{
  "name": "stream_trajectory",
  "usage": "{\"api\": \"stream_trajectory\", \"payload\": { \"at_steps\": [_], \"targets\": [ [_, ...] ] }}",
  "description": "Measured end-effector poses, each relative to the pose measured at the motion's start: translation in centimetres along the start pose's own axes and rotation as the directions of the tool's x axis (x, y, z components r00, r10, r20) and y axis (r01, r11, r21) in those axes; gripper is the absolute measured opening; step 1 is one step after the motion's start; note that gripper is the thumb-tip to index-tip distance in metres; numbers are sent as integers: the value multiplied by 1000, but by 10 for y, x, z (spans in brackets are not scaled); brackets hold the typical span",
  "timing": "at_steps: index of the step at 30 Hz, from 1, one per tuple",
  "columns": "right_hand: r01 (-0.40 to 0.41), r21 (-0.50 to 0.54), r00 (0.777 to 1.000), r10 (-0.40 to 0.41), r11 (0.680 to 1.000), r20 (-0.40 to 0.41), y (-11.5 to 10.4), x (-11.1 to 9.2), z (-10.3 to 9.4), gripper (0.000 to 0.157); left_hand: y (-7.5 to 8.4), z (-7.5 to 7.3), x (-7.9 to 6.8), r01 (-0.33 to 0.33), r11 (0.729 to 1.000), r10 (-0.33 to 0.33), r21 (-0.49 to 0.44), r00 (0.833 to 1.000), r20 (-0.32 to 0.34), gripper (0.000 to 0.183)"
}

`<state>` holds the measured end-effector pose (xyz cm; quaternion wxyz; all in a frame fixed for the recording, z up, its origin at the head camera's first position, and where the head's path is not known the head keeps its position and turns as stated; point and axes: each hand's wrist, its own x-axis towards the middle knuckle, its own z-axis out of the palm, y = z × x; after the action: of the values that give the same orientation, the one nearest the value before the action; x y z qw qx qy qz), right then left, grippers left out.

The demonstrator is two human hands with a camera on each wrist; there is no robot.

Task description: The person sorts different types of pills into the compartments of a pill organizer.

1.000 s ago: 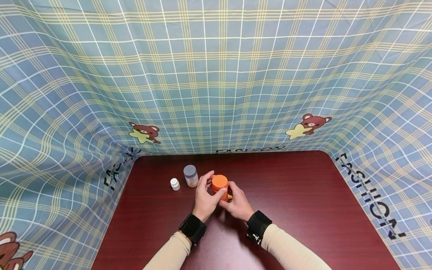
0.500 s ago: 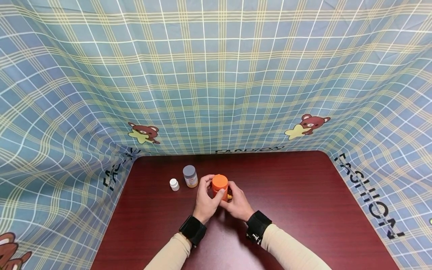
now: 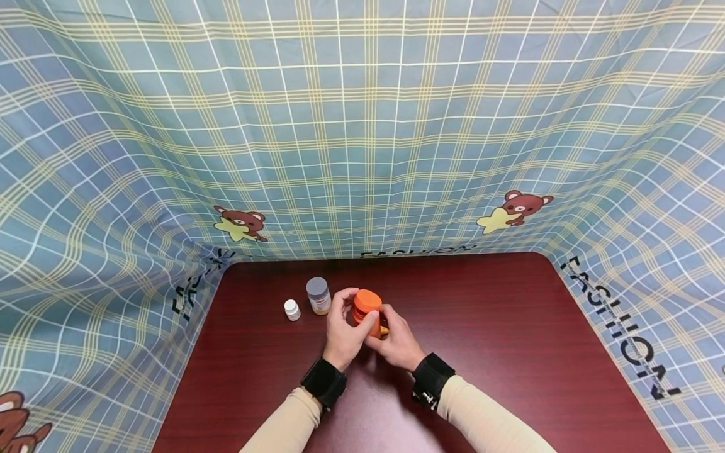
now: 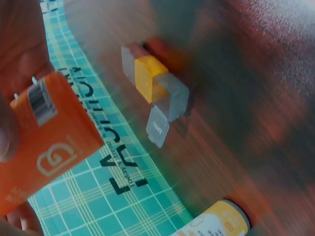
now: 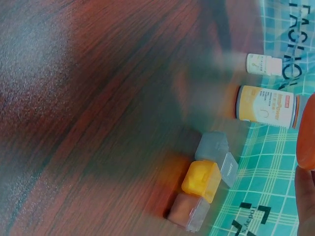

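An orange bottle [image 3: 367, 322], with a white logo and a barcode label [image 4: 43, 102] in the left wrist view, is held between both hands over the table. Its orange lid [image 3: 368, 300] sits tilted at the top, and the neck rings show beneath it. Curled about the lid from the left are the thumb and fingers of my left hand [image 3: 344, 333]. My right hand [image 3: 402, 343] grips the lower body from the right. Just behind the bottle lies a small pill box with a yellow compartment [image 4: 144, 78] between greyish clear ones; a clear flap [image 4: 157, 126] hangs open.
Left of the hands stand a grey-lidded bottle [image 3: 320, 297] with a white and yellow label and a small white bottle [image 3: 292, 310]. The dark red table [image 3: 487, 314] is bordered by a plaid cloth [image 3: 374, 157] at the back and sides.
The orange lid has tipped and risen slightly on the bottle, with more of the neck showing beneath it. My left fingers have shifted up with it; the right hand stays nearly still.
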<state>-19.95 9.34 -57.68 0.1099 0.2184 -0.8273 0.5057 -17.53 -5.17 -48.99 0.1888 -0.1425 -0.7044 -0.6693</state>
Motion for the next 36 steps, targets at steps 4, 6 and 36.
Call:
{"api": "stream_trajectory", "payload": {
  "at_steps": [4, 6, 36],
  "targets": [
    [-5, 22, 1000, 5, 1000, 10, 0, 0, 2, 56, 0, -3, 4, 14, 1000, -14, -24, 1000, -2, 52],
    [-6, 37, 1000, 6, 999, 13, 0, 0, 2, 56, 0, -5, 6, 21, 999, -21, -37, 1000, -3, 51],
    [-24, 78, 1000, 24, 997, 5, 3, -1, 1, 61, -77, -95, -5, 5, 787, -113, 617, 984, 137, 60]
  ]
}}
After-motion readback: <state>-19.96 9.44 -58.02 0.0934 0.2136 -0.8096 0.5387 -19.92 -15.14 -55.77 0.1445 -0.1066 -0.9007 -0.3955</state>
